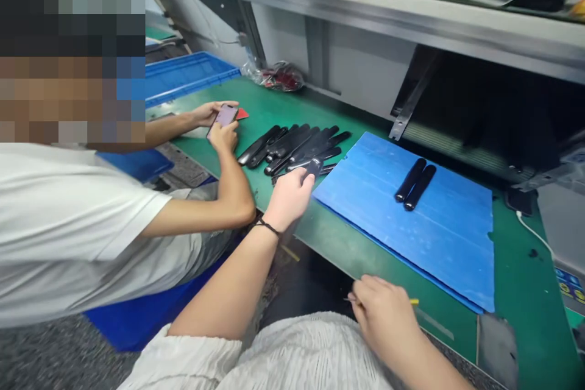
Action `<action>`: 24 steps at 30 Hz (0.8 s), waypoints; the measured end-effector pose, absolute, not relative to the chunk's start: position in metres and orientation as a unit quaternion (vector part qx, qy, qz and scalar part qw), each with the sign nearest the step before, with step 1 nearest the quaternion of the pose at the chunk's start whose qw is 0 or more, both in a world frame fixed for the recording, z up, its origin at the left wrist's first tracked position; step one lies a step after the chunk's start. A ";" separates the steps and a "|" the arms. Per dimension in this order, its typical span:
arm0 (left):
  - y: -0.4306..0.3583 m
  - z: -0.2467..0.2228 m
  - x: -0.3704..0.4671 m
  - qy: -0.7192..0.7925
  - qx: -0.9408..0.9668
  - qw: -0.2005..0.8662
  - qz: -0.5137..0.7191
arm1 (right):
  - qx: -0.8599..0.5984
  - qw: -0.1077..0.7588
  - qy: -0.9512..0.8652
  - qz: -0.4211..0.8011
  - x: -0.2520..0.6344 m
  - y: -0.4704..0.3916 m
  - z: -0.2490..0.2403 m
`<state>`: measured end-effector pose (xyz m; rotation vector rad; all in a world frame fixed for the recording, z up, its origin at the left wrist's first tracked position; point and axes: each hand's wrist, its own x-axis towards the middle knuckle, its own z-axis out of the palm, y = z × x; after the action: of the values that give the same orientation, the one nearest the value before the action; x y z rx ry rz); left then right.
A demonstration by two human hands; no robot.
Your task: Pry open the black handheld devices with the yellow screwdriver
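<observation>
My left hand [290, 198] reaches over the green table and is closed on a long black glossy piece [314, 166]. That piece is at the near edge of a heap of several similar black pieces [287, 145]. Two more black pieces [415, 184] lie side by side on a blue sheet [439, 237] to the right. Close to my lap, at the table's front edge, my right hand [384, 311] is closed around a thin tool with a yellow end [414, 301]. A narrow tip sticks out beyond the fingers; the tool's exact kind is hidden.
On the left sits another person, whose hands [223, 134] hold a phone [225, 119]. Behind are a blue tray [196, 73] and a plastic bag [281, 76]. A metal shelf [347, 3] spans overhead. A phone with a white cable [521, 200] lies at right.
</observation>
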<state>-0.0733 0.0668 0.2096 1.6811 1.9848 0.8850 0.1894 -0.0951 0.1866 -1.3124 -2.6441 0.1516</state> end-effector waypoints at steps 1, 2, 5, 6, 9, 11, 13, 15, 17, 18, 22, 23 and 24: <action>0.085 0.215 -0.072 0.712 0.619 0.173 0.282 | -0.437 0.057 -0.896 0.051 0.187 -0.092 0.190; 0.104 0.219 -0.071 0.715 0.637 0.151 0.246 | -0.437 0.029 -0.897 0.057 0.185 -0.090 0.194; 0.159 0.221 -0.065 0.703 0.686 0.116 0.147 | -0.456 0.063 -0.881 0.107 0.192 -0.078 0.216; 0.175 0.218 -0.063 0.692 0.703 0.114 0.116 | -0.463 0.097 -0.874 0.116 0.199 -0.070 0.225; 0.212 0.202 -0.060 0.653 0.748 0.115 0.040 | -0.517 0.130 -0.844 0.060 0.236 -0.022 0.254; 0.228 0.187 -0.060 0.624 0.774 0.112 0.009 | -0.611 0.083 -0.786 -0.044 0.270 0.029 0.270; 0.237 0.174 -0.063 0.599 0.793 0.107 -0.011 | -0.693 0.059 -0.701 -0.159 0.305 0.085 0.281; 0.238 0.167 -0.066 0.590 0.804 0.073 -0.007 | -0.718 0.060 -0.663 -0.204 0.335 0.136 0.287; 0.234 0.168 -0.069 0.601 0.798 0.017 0.029 | -0.713 0.059 -0.659 -0.231 0.356 0.173 0.290; 0.229 0.171 -0.069 0.610 0.790 -0.005 0.060 | -0.703 0.060 -0.667 -0.238 0.364 0.185 0.292; 0.188 0.198 -0.060 0.601 0.758 0.011 0.254 | -0.634 0.088 -0.723 -0.261 0.374 0.192 0.304; 0.172 0.207 -0.054 0.589 0.759 0.014 0.278 | -0.613 0.106 -0.734 -0.272 0.372 0.185 0.308; 0.155 0.217 -0.047 0.573 0.765 0.020 0.293 | -0.592 0.126 -0.744 -0.283 0.367 0.173 0.313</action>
<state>-0.0470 0.1549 0.2173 2.3720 1.7785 0.9093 0.3670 0.1732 0.3127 -1.7249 -2.1653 -0.8239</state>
